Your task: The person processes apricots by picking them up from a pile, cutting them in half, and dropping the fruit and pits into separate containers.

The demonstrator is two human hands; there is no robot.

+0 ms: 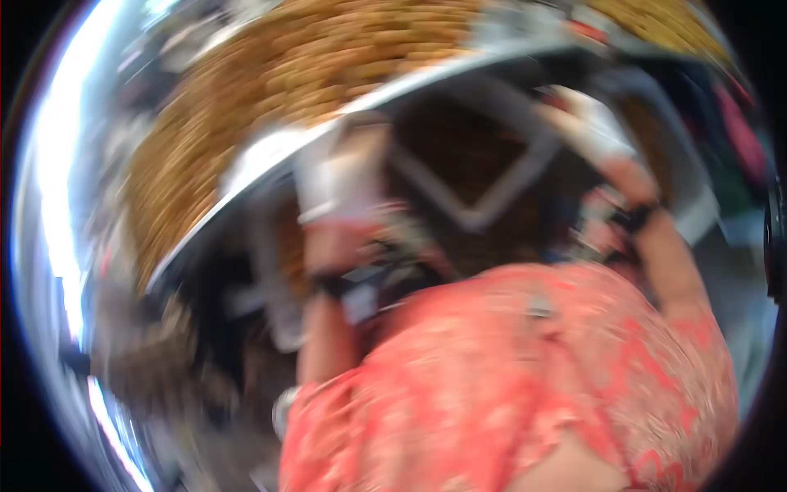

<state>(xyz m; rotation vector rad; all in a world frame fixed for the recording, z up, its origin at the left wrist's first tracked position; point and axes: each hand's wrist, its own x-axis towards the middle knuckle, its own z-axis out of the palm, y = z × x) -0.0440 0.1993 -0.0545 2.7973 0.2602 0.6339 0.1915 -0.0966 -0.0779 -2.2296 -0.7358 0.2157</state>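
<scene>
Motion smears the whole head view. My left hand (343,168), in a white glove, is at the pale edge of the table. Its fingers are too blurred to read. My right hand (597,135), also in white with bare fingertips, is beside the far right corner of a pale-rimmed square tray or crate (469,218). Its fingers are drawn together around something small and dark that I cannot make out. The tray lies below the table edge between my hands, with a dark brown inside.
Rows of golden-brown pieces cover the curved-looking table (402,88). Another pale bin (697,209) with brown contents stands at right. A pale container (283,324) is beside my left forearm. My coral patterned clothing fills the lower view.
</scene>
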